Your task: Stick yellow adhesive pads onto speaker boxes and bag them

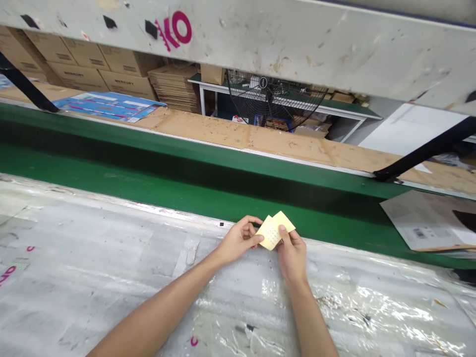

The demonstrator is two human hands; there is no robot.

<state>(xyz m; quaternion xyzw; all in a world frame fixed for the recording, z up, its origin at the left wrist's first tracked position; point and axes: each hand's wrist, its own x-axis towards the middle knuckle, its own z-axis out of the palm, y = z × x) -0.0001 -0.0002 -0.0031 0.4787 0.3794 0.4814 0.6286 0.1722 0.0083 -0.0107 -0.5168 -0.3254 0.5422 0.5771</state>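
Two overlapping pieces of pale yellow paper, which look like sticker sheets [270, 232], are held up between my hands near the far edge of the plastic-covered table. Small rows of printed marks show on the front piece. My left hand [241, 237] pinches the left side, thumb in front and fingers behind. On the right, my right hand [292, 248] grips the other side, its thumb pressed on the face of the paper. The fingers behind the paper are partly hidden.
Beyond the table [122, 248] runs a green conveyor belt [178, 186]. At right, a flat printed carton [427, 223] lies on it. A cardboard-covered ledge [223, 131] bears blue printed sheets [107, 105]. Black posts [427, 153] hold an overhead beam [260, 39]; a fan [271, 99] and boxes stand behind.
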